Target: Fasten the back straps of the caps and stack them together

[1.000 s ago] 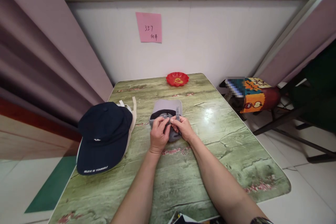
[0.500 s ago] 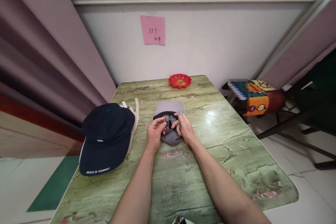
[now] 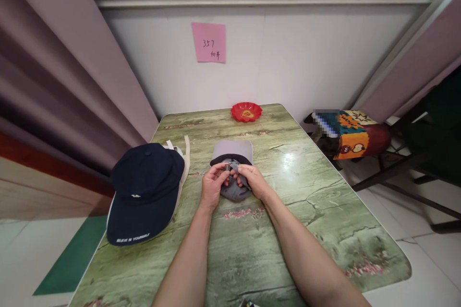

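Note:
A small grey cap (image 3: 234,150) lies upside down at the middle of the table, its brim pointing away from me. My left hand (image 3: 215,184) pinches a small buckle or strap end at the cap's back opening. Between the fingers of my right hand (image 3: 252,180) is the cap's grey strap, held close to my left fingertips. The two hands nearly meet over the cap and partly hide its inside. To the left rests a dark blue cap (image 3: 144,182) with white lettering on its brim and pale straps behind it.
At the far edge of the green table (image 3: 317,230) stands a red scalloped dish (image 3: 246,112). A pink note (image 3: 209,42) is on the wall. Right of the table is a stool with a colourful cover (image 3: 353,134). A small object peeks in at the bottom edge.
My right hand has moved left toward my left fingertips, bringing the grey strap with it. My left hand has stayed nearly in place.

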`<state>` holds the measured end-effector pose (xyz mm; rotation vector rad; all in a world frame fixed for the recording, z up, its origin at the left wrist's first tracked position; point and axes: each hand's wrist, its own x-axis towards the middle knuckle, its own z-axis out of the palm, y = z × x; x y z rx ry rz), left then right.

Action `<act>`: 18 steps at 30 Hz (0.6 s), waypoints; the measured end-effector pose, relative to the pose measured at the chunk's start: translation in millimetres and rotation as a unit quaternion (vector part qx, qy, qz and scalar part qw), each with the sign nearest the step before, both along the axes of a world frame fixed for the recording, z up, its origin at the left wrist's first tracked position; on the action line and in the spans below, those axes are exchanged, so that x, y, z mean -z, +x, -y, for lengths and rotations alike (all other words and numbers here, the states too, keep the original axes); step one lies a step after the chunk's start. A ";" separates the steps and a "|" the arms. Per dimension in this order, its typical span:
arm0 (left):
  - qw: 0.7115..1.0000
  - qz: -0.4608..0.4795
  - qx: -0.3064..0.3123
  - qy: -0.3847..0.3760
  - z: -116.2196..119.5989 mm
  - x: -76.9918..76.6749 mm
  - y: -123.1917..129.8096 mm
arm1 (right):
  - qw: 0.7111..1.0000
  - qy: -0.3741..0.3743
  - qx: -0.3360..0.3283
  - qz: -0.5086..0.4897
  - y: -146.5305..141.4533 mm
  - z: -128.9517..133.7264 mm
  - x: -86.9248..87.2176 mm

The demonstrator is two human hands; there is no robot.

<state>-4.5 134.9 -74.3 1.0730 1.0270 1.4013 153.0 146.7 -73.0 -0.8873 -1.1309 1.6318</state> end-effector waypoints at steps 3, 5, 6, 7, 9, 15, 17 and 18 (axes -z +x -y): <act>1.000 -0.006 0.004 -0.001 -0.1 1.0 -0.5 | 1.000 -0.003 0.009 -0.011 -1.5 0.2 0.4; 1.000 -0.005 0.005 -0.003 -0.1 1.0 -0.5 | 1.000 -0.003 0.011 -0.014 -1.9 0.2 0.6; 1.000 -0.003 0.004 -0.004 -0.1 0.7 -0.3 | 1.000 -0.002 0.010 -0.014 -2.0 0.1 0.8; 1.000 0.001 0.002 -0.005 0.0 0.2 0.0 | 1.000 -0.001 0.009 -0.013 -2.0 -0.1 1.1; 1.000 0.005 0.002 -0.007 0.1 -0.8 0.7 | 1.000 0.001 0.008 -0.012 -2.0 -0.6 1.8; 1.000 0.001 0.000 -0.009 -0.3 -1.6 1.6 | 0.999 -0.013 0.019 -0.024 -1.8 -1.8 1.7; 1.000 0.002 -0.001 -0.008 -0.4 -1.0 1.5 | 0.999 -0.021 0.017 -0.023 -1.4 -1.6 0.7; 1.000 0.003 -0.001 -0.008 -0.5 -0.7 1.4 | 0.999 -0.024 0.014 -0.022 -1.1 -1.4 0.1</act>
